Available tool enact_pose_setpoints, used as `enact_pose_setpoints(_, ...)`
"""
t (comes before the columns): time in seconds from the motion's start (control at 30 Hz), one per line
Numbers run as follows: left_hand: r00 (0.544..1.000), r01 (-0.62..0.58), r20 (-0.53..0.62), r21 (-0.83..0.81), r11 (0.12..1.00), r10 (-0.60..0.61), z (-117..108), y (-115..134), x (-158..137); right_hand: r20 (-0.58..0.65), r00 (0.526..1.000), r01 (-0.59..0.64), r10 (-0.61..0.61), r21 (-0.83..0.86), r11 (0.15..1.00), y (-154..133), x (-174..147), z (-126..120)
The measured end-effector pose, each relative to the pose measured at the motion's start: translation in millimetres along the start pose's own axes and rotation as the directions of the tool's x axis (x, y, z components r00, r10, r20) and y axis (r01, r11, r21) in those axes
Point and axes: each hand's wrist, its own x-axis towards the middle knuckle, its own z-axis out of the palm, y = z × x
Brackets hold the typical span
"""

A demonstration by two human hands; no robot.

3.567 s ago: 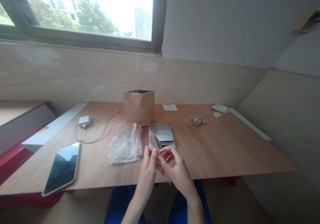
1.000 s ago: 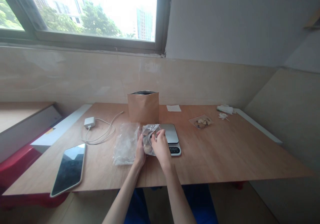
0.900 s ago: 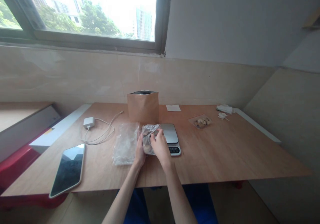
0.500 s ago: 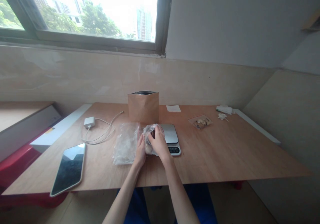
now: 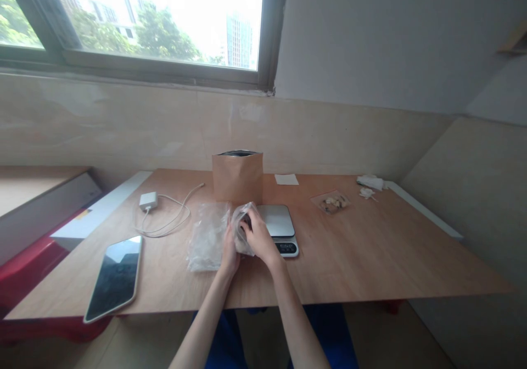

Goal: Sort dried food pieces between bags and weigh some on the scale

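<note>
Room: a wooden table is set under a window, against pale walls.
Tablet: flat, dark glass, laid at the near left corner.
Charger: a white block with a looped white cable, behind the tablet.
Bags: a heap of clear, crinkled plastic bags, laid just left of the hands.
Left hand: closed on the small bag's left side.
Small bag: clear plastic, held upright between both hands by the scale's left edge; its contents cannot be made out.
Right hand: clasped over the small bag's top and right side.
Pouch: brown paper, upright, mouth open, behind the hands.
Scale: flat metal plate, buttons in front; no writing readable.
Packet: clear, with pale pieces inside, far right.
</note>
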Motion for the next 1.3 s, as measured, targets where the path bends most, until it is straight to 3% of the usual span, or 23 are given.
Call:
enact_pose_setpoints(0.23,0.99,0.054,-0.113,-0.227,0.972,-0.082,-0.8,-2.2,2.2,-0.051,0.999,0.001,0.006,0.139,0.99,-7.5,-0.9,-1.0)
enact_pose_setpoints(0.4,0.953,0.136,-0.2,-0.384,0.913,-0.226,-7.0,-3.9,8.5,-0.016,1.0,-0.01,0.013,0.18,0.984,-14.8,0.9,-11.2)
enact_pose_setpoints(0.6,0.941,0.171,-0.197,-0.424,0.89,-0.275,-5.5,-0.9,9.7,-0.116,0.99,0.098,-0.074,0.208,0.973,-29.7,40.6,-27.3)
enact_pose_setpoints(0.77,0.942,0.15,-0.22,-0.403,0.903,-0.255,-5.3,-2.1,9.2,-0.28,0.934,0.247,-0.223,0.052,0.968,-46.1,111.2,-43.6)
enact_pose_setpoints(0.93,0.949,0.155,-0.192,-0.405,0.901,-0.249,-6.4,-2.4,8.1,-0.267,0.911,0.283,-0.314,-0.149,0.947,-41.4,169.6,-42.6)
enact_pose_setpoints(1.1,0.946,0.162,-0.192,-0.417,0.894,-0.261,-6.6,-2.1,7.4,-0.17,0.943,0.232,-0.286,-0.281,0.931,-22.2,182.8,-31.2)
enact_pose_setpoints(1.3,0.942,0.172,-0.194,-0.421,0.891,-0.274,-6.4,-2.7,7.7,-0.104,0.949,0.258,-0.298,-0.289,0.922,-20.4,177.0,-35.0)
